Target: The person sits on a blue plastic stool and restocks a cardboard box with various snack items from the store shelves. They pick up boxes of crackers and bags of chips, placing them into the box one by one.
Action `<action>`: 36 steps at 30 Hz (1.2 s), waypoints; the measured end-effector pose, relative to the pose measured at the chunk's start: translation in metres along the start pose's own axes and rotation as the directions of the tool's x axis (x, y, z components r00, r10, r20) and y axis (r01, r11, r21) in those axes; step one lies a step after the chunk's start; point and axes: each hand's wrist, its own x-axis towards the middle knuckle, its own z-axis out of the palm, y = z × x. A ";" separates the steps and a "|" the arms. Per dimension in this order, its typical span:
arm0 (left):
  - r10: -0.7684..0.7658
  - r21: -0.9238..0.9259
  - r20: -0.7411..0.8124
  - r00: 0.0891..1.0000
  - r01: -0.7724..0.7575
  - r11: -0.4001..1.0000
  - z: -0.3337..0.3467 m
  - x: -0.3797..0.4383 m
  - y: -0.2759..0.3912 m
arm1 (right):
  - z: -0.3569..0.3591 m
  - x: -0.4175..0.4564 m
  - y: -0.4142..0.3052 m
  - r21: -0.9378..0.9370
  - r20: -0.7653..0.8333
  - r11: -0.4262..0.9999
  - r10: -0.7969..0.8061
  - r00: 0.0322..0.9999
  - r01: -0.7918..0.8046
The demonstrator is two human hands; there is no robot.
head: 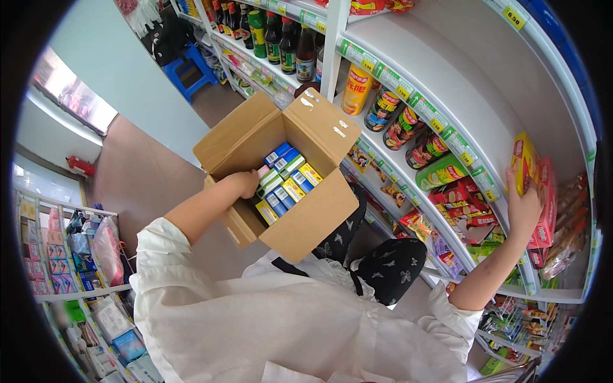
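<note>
An open cardboard box holds several small blue, yellow and green cartons. My left hand reaches over its left side; the fingertips are inside beside a pink carton, and whether they grip it is hidden. On the upper right shelf, my right hand is closed around a yellow Nabati box. Red Nabati boxes stand right beside it, against the fingers. Bagged brown snacks lie to the right of the red boxes.
Lay's chip canisters line the shelf below, with red snack packets beside them. Sauce bottles stand on the far shelf. A blue plastic stool is at the back, a red fire extinguisher at left. Green price strips edge the shelves.
</note>
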 end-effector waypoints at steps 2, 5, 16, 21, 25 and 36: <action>0.019 -0.044 0.023 1.000 -0.018 0.999 0.004 0.005 -0.004 | -0.003 0.004 -0.005 0.003 0.083 1.000 0.021 0.996 -0.021; 0.043 -0.061 0.014 0.999 -0.042 0.997 -0.007 0.005 -0.002 | -0.006 -0.002 -0.011 -0.055 -0.016 0.996 -0.077 0.997 0.076; 0.235 -0.065 -0.096 0.967 -0.241 0.968 -0.005 0.000 -0.015 | -0.009 -0.005 -0.021 0.360 -0.345 0.931 0.066 0.936 0.067; 0.138 -0.244 -0.144 0.980 -0.170 0.955 -0.079 -0.071 0.023 | -0.022 -0.029 -0.003 0.814 -0.250 0.564 0.131 0.959 0.135; 0.408 -0.132 -0.707 0.578 -0.674 0.727 -0.130 -0.128 0.062 | -0.022 -0.079 0.005 0.892 0.223 -0.429 0.143 0.964 -0.143; 0.122 -0.460 -0.884 0.450 -0.885 -0.067 -0.166 -0.201 0.092 | 0.029 -0.178 -0.142 0.406 0.182 -0.567 -0.718 0.672 -0.716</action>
